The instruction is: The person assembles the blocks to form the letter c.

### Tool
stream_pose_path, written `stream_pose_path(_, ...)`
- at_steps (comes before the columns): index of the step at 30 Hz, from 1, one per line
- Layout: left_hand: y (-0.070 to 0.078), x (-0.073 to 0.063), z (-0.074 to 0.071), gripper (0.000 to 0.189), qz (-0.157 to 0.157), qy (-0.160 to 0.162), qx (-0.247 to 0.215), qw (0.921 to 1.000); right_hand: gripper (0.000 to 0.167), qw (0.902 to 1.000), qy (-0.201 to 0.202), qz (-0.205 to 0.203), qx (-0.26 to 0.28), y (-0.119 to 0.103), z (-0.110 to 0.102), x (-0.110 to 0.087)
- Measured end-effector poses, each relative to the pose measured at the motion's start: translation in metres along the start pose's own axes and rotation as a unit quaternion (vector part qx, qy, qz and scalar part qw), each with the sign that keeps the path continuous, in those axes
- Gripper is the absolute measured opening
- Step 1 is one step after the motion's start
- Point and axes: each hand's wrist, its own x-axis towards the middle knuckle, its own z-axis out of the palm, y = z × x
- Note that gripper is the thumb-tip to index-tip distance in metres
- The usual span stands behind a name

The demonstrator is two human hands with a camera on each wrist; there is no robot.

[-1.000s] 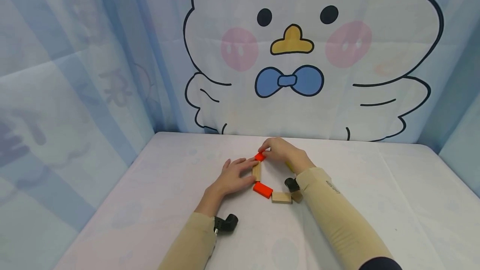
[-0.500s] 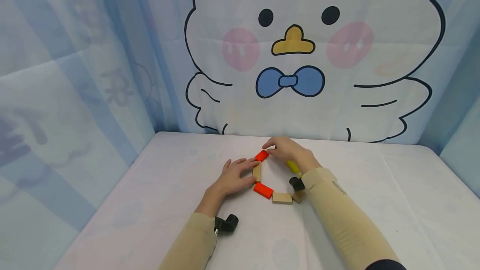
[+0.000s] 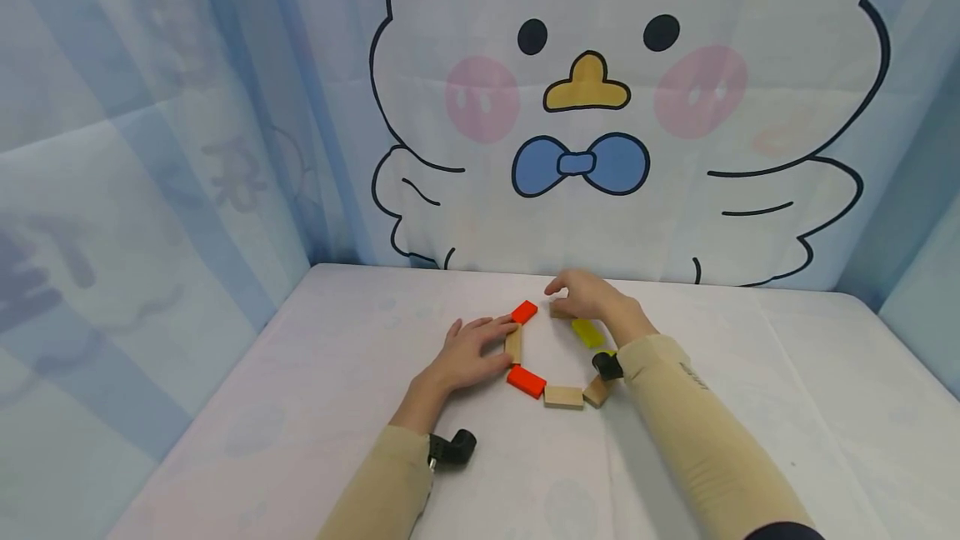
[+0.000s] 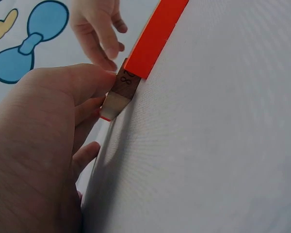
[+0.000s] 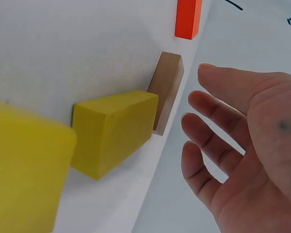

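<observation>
Flat domino-like blocks stand in a ring on the table. My left hand (image 3: 472, 352) is at its left side, thumb and fingertips on the two ends of a plain wooden block (image 3: 513, 344). In the left wrist view that wooden block (image 4: 123, 85) bears a dark marking. A red block (image 3: 524, 312) lies beyond it and another red block (image 3: 527, 381) on the near side. Nothing is between the loosely bent fingers of my right hand (image 3: 591, 297), which is beside the far wooden block (image 5: 166, 90). A yellow block (image 5: 119, 131) meets that block's end.
Another yellow block (image 5: 24, 165) fills the lower left of the right wrist view. Two wooden blocks, one in front (image 3: 564, 397) and one angled (image 3: 597, 391), form the near side. A gap separates the far red block from the far wooden one. A cartoon-printed curtain (image 3: 585, 232) hangs behind the table.
My right hand has left the far red block and moved right, uncovering the far wooden block and the yellow ones. My left hand has stayed in place.
</observation>
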Motion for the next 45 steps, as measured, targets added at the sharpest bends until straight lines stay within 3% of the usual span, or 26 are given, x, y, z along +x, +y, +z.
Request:
stream_pose_path(10,0.001,-0.001,-0.001,0.054,-0.002,-0.001,0.0,1.0,0.033,0.9999,-0.007,0.009,0.006,0.003,-0.001,-0.002)
stream_pose_path(20,0.001,-0.001,0.0,0.054,0.003,0.005,0.001,1.0,0.033,0.9967,-0.03,-0.066,-0.037,-0.007,0.007,0.003)
stream_pose_path(27,0.0,-0.001,0.0,0.054,0.002,0.004,0.001,1.0,0.033,0.9965,-0.043,-0.051,-0.051,-0.01,0.009,0.001)
stream_pose_path(45,0.001,-0.001,0.0,0.054,-0.001,-0.002,0.011,0.9999,0.034,0.9962,-0.029,-0.064,-0.051,-0.007,0.001,-0.003)
